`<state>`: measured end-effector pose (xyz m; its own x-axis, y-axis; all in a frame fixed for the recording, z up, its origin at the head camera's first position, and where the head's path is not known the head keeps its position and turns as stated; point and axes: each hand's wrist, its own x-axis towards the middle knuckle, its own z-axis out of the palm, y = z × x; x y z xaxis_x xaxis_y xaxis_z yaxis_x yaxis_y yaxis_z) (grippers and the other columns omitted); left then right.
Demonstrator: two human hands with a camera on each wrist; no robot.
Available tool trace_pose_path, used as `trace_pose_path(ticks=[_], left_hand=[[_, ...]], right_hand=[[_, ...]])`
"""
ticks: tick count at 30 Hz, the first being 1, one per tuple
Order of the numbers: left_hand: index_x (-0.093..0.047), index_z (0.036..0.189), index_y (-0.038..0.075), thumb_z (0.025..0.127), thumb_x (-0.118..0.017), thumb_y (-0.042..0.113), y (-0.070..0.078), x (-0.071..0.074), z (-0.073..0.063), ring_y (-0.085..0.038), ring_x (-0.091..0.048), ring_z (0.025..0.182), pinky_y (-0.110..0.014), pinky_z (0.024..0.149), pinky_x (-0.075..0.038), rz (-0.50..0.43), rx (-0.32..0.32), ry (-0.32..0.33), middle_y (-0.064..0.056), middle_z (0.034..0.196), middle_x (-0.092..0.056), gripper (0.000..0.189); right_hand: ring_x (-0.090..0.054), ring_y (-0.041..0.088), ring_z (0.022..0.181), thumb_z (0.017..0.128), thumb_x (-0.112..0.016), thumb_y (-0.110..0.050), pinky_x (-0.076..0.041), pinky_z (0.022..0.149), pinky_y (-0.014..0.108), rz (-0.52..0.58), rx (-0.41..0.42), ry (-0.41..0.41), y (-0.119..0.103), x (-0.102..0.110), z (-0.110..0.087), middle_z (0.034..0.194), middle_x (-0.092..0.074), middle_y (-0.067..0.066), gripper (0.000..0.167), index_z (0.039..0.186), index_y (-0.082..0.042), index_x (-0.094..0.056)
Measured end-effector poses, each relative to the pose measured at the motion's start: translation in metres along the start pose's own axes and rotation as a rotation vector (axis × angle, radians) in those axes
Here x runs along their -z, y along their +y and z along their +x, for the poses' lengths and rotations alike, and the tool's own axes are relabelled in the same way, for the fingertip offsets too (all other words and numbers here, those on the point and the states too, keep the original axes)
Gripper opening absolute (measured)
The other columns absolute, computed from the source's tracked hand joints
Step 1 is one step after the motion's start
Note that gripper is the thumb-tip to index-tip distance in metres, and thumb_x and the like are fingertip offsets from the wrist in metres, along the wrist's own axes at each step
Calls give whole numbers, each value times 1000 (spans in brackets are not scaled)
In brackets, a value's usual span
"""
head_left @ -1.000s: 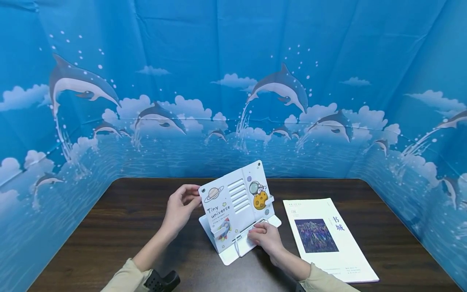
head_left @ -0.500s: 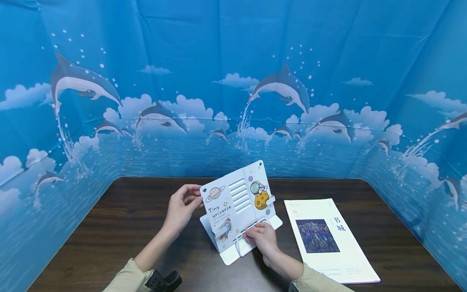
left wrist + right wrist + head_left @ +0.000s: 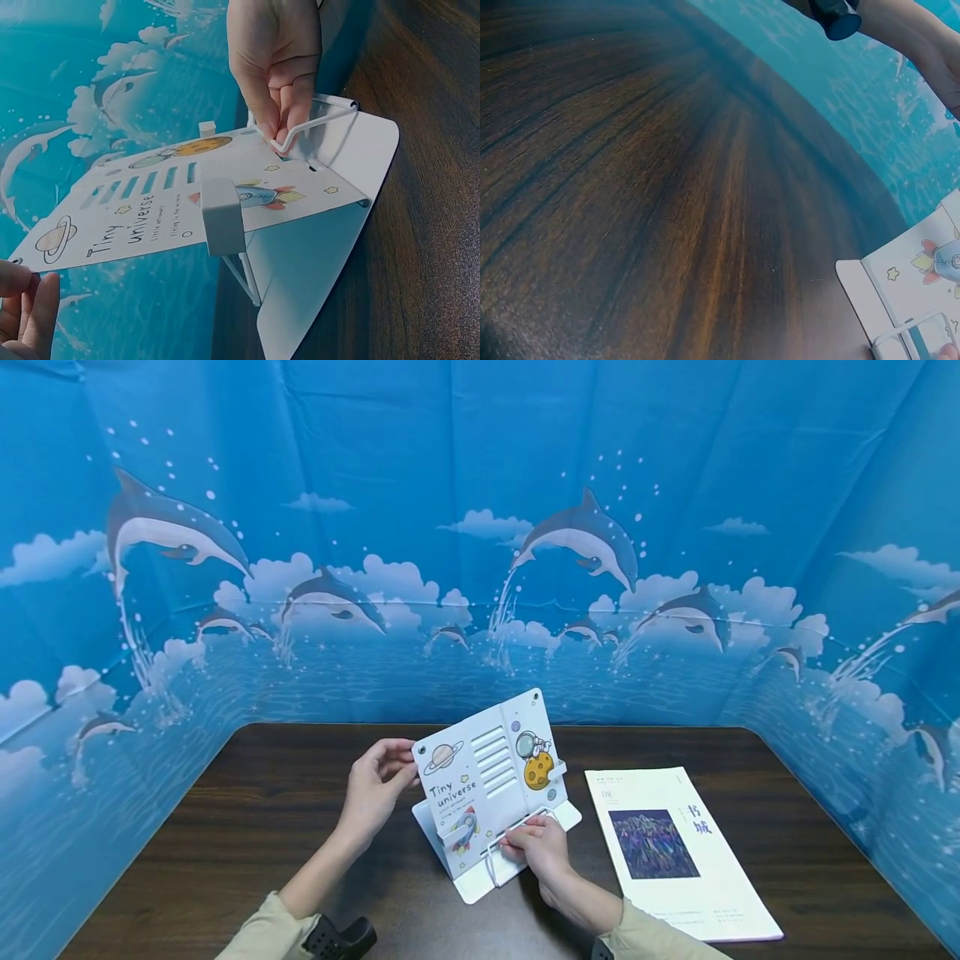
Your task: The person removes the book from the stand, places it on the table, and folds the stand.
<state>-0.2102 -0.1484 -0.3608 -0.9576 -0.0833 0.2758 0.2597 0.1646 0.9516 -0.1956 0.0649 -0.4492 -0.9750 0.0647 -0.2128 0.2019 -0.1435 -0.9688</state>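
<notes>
A white book stand (image 3: 487, 814) with printed space pictures and "Tiny universe" lettering stands tilted open on the table. My left hand (image 3: 375, 789) holds the upper left corner of its panel; in the left wrist view the thumb and fingers (image 3: 45, 307) pinch that corner. At the panel's lower edge, my right hand (image 3: 542, 852) pinches the bent white wire page holder (image 3: 322, 118) between thumb and fingertips. White clips (image 3: 222, 214) stick out from the panel. The right wrist view catches only the stand's corner (image 3: 862, 300) and a fingertip.
On the right of the dark wooden table (image 3: 247, 827) lies a white magazine (image 3: 723, 868) with a dark purple picture on its cover. A blue dolphin-print curtain (image 3: 420, 527) surrounds the back and sides.
My right hand has shifted slightly left along the wire page holder. The left hand keeps its hold on the corner, and the stand stays in place.
</notes>
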Motion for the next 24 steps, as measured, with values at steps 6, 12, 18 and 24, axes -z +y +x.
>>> trace_pose_path(ticks=[6, 12, 18, 24], left_hand=[[-56, 106, -6, 81, -57, -12, 2, -2, -5, -16, -59, 77, -30, 69, -55, -5, 6, 7, -20, 96, -55, 26], [-56, 107, -5, 81, -57, -10, 5, -4, -13, -10, -58, 75, -28, 69, -54, -9, -8, 3, -19, 97, -55, 26], [-55, 107, -6, 81, -58, -10, 6, -6, -19, -11, -59, 75, -26, 67, -54, -47, -1, 6, -19, 96, -55, 26], [-54, 107, -7, 81, -58, -11, 7, -10, -26, -10, -59, 75, -24, 66, -54, -63, -5, 10, -19, 95, -54, 27]], right_hand=[[-60, 7, 58, 79, -56, 8, -52, 57, 19, 5, -10, -20, -2, 3, 2, 65, -61, 3, 29, 98, 7, -35], [-61, 8, 58, 79, -55, 9, -53, 58, 20, -3, -22, -65, -4, 9, 7, 65, -61, 3, 30, 99, 7, -34], [-60, 8, 59, 78, -54, 9, -52, 58, 19, -37, -37, -112, -6, 14, 13, 67, -61, 3, 30, 101, 8, -35], [-58, 9, 59, 77, -55, 10, -52, 56, 19, -77, -43, -132, -7, 18, 21, 69, -60, 5, 33, 103, 7, -35]])
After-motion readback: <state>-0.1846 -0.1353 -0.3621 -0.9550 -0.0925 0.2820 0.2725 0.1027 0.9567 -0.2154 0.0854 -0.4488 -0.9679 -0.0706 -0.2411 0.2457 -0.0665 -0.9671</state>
